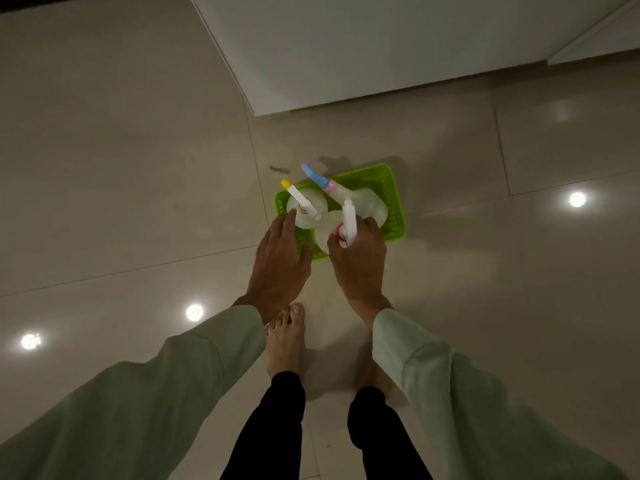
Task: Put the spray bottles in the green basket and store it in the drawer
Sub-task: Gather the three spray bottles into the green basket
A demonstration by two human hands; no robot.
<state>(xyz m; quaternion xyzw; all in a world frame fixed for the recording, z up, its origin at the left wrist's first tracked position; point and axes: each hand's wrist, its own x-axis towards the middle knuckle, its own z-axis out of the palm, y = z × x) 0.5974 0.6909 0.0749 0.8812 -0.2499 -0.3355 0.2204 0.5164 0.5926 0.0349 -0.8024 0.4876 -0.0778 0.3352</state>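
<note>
A bright green basket sits on the floor tiles with three clear spray bottles standing in it. At its left stands the bottle with the yellow nozzle. The bottle with the blue and pink sprayer is at the back right. Nearest me is the bottle with the red and white sprayer, and my right hand is closed around its neck. My left hand hovers with fingers apart over the basket's left edge, its fingertips close to the yellow-nozzle bottle.
A white cabinet rises just behind the basket; no open drawer shows. My bare feet stand right in front of the basket. The glossy beige floor reflects ceiling lights on both sides.
</note>
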